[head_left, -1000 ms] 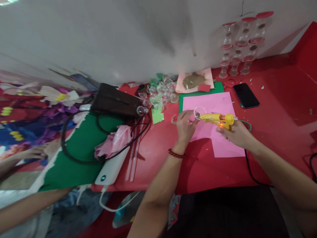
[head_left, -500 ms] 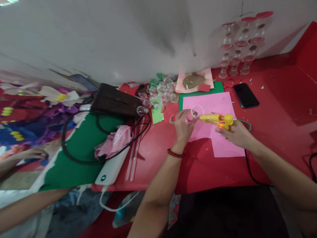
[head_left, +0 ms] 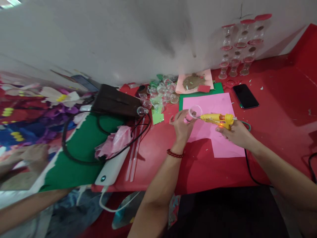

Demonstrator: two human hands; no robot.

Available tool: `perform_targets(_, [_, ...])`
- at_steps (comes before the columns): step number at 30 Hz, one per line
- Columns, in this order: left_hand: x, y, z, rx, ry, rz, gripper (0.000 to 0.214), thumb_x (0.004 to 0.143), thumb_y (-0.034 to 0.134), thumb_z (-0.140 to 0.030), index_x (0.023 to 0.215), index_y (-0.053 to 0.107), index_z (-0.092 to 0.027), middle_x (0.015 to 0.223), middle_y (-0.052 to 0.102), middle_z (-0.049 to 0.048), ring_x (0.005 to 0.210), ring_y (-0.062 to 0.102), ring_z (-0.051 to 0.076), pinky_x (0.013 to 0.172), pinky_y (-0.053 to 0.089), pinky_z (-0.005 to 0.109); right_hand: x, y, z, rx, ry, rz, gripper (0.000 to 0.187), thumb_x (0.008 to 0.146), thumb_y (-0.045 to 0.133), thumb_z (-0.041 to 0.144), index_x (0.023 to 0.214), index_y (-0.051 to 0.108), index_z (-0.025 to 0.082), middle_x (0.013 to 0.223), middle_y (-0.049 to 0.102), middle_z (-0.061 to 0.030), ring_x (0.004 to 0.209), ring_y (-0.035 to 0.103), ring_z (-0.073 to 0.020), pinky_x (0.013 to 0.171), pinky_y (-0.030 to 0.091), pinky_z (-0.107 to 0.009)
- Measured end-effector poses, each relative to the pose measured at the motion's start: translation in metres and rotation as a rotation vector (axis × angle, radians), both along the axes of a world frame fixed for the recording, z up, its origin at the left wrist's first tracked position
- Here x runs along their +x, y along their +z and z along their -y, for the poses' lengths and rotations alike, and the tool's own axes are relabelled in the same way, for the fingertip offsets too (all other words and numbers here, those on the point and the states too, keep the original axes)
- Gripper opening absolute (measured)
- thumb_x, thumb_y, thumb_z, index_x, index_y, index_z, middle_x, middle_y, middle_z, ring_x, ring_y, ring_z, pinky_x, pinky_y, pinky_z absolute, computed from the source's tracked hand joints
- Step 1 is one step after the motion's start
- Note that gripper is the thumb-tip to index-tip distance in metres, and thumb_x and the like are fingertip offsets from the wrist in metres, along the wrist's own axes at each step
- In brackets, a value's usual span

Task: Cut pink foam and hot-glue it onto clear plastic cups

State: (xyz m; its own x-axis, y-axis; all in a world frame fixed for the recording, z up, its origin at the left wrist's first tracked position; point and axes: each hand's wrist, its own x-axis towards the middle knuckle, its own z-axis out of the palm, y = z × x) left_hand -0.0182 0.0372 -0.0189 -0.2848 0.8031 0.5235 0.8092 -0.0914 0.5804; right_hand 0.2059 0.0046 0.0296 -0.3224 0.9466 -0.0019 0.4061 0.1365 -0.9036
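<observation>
Left hand [head_left: 182,125] pinches your clear round plastic cup [head_left: 195,112]. Right hand [head_left: 234,133] grips your yellow plastic glue gun [head_left: 215,118] (inside red table's [head_left: 155,155] front edge).

I've got left hand [head_left: 182,127] pinched, left forearm [head_left: 168,177] extended far; right hand [head_left: 236,135] curled in grip, right forearm [head_left: 274,167] angled in from near right.

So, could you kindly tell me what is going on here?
A person's left grip holds a small clear plastic cup over a pink paper sheet on a red tabletop. The right grip holds a yellow plastic glue gun, its orange light lit and its nozzle pointing at the cup; whether it touches is hard to tell. Columns of clear plastic cups with red discs stand by the pale grey wall. A heap of clear plastic pieces lies beyond the left grip.
</observation>
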Motion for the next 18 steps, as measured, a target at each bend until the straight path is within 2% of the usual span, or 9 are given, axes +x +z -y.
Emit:
perform_targets(5, [-0.0024, -0.0004, -0.0013, 0.006, -0.011, 0.017, 0.022, 0.073, 0.083, -0.030, 0.092, 0.074, -0.024, 0.097, 0.078, 0.0056, 0.099, 0.071, 0.025, 0.106, 0.040, 0.050, 0.0011, -0.0005, -0.0001, 0.014, -0.007, 0.016, 0.049, 0.083, 0.059, 0.065, 0.063, 0.047, 0.022, 0.052, 0.045, 0.0029, 0.049, 0.041, -0.0108, 0.047, 0.031, -0.027])
perform_targets(9, [-0.0041, -0.0015, -0.0024, 0.006, -0.022, 0.019, 0.020, 0.074, 0.081, -0.030, 0.091, 0.073, -0.023, 0.096, 0.077, 0.0064, 0.099, 0.071, 0.025, 0.103, 0.044, 0.047, 0.0007, -0.0016, -0.0006, 0.023, -0.002, 0.004, 0.048, 0.083, 0.060, 0.065, 0.066, 0.051, 0.021, 0.053, 0.047, 0.0029, 0.049, 0.042, -0.0110, 0.047, 0.032, -0.027])
perform_targets(14, [-0.0030, -0.0030, -0.0009, 0.001, 0.002, -0.004, 0.020, 0.075, 0.081, -0.031, 0.093, 0.073, -0.024, 0.103, 0.077, 0.0075, 0.103, 0.070, 0.027, 0.108, 0.039, 0.052, -0.0029, -0.0013, 0.0011, 0.020, 0.004, -0.022, 0.044, 0.084, 0.061, 0.062, 0.086, 0.066, 0.018, 0.053, 0.049, 0.0029, 0.050, 0.045, -0.0131, 0.047, 0.036, -0.028])
perform_targets(18, [-0.0014, -0.0035, 0.0002, -0.012, -0.002, -0.022, 0.023, 0.074, 0.081, -0.030, 0.094, 0.073, -0.024, 0.103, 0.077, 0.0076, 0.105, 0.069, 0.029, 0.108, 0.037, 0.052, -0.0052, 0.0032, 0.0039, 0.032, 0.020, -0.026, 0.046, 0.086, 0.060, 0.058, 0.103, 0.070, 0.017, 0.054, 0.049, 0.0032, 0.052, 0.046, -0.0142, 0.049, 0.038, -0.029])
